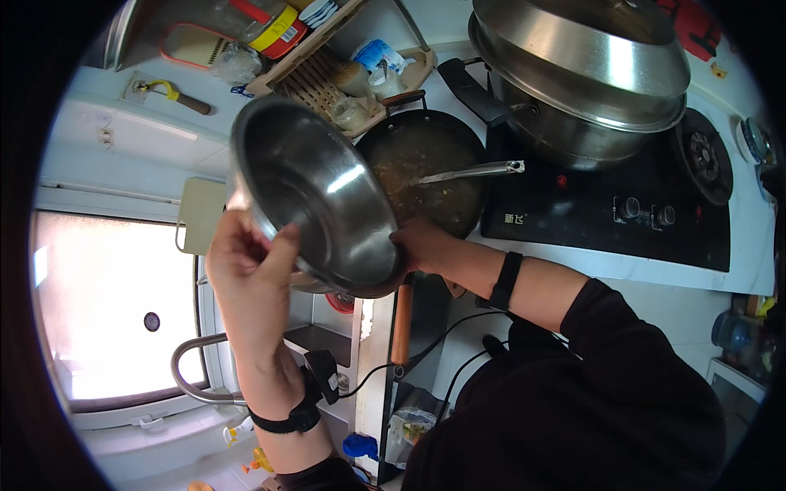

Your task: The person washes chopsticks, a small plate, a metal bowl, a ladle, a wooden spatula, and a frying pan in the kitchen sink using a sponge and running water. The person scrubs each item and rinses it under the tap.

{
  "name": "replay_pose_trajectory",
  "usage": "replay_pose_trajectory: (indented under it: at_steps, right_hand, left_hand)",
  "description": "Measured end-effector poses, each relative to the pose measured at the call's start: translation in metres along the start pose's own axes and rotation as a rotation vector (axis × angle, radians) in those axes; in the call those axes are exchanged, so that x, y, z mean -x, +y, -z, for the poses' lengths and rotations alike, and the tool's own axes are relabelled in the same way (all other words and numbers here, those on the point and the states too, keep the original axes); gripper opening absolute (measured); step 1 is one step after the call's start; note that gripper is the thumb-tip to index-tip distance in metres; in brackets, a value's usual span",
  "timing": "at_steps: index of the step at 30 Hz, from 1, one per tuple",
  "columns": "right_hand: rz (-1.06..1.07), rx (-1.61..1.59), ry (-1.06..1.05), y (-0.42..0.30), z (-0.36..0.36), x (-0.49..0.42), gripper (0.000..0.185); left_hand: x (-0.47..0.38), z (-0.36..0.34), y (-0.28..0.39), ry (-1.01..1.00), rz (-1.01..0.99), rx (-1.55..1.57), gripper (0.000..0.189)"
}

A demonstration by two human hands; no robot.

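Both my hands grip the rim of a stainless steel basin [295, 178], which is tilted with its bare inside facing me. My left hand [252, 264] has its thumb over the near left rim. On the right, my right hand [424, 245] holds the rim's other side; its fingers are partly hidden. Behind the basin's right edge is a black wok [451, 135] with brownish liquid [399, 153] in it. A metal-handled utensil [473, 173] rests in the liquid, its handle reaching past the wok's rim. The basin covers part of the wok.
A large lidded steel pot [577, 92] stands on the black gas stove [614, 215], its black handle [473, 92] towards the wok. A wooden rack [313, 80] holds jars behind the basin. A curved faucet [184, 362] rises at left. Black cables [454, 325] hang below my arms.
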State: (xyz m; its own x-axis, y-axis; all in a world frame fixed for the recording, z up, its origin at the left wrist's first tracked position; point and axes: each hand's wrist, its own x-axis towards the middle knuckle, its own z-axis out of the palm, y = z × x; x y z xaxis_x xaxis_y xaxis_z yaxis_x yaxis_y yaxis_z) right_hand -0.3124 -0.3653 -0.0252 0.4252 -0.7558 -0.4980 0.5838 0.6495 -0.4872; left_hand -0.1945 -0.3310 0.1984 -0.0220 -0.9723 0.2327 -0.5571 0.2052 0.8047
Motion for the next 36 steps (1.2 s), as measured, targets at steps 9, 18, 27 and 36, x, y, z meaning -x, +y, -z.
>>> replay_pose_trajectory:
  at_steps: [9,18,27,36]
  right_hand:
    - [0.1,0.239,0.081,-0.032,0.013,0.02,0.017]
    - [0.398,0.412,0.02,0.01,-0.022,0.104,0.029]
    - [0.587,0.328,0.371,0.018,0.038,0.292,0.017]
    - [0.803,0.061,0.862,0.032,0.14,0.451,0.009]
  left_hand:
    - [0.103,0.06,-0.136,0.408,0.5,0.821,0.037]
    - [0.191,0.065,-0.185,0.334,0.345,1.162,0.051]
    - [0.215,0.014,-0.1,-0.279,0.098,1.265,0.045]
    - [0.213,-0.145,-0.018,-0.712,0.183,1.279,0.008]
